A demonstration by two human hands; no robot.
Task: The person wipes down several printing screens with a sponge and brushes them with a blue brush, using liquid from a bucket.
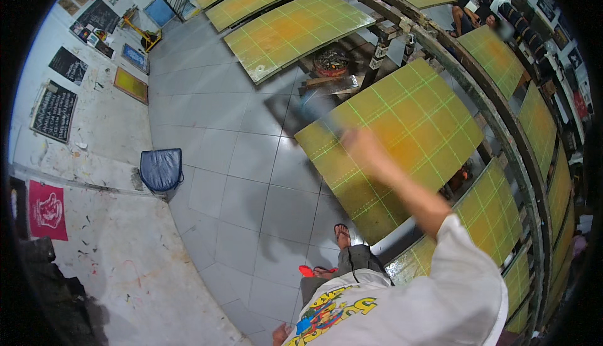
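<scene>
My right hand (356, 142) reaches over a yellow-green board (400, 110) marked with a grid of bright green solid and dashed lines. It is closed on a bluish tool (315, 108), blurred by motion, that sticks out past the board's far left edge; its kind cannot be told. Low in the picture, beside the printed white T-shirt, only part of my left hand (281, 333) shows, and whether it holds anything cannot be made out.
More gridded boards (299, 30) stand in rows along curved-looking rails (471, 68). Beneath them is a round container (331, 62) of small items. A dark padded seat (161, 169) is by the left wall. A person (471, 18) sits at the upper right.
</scene>
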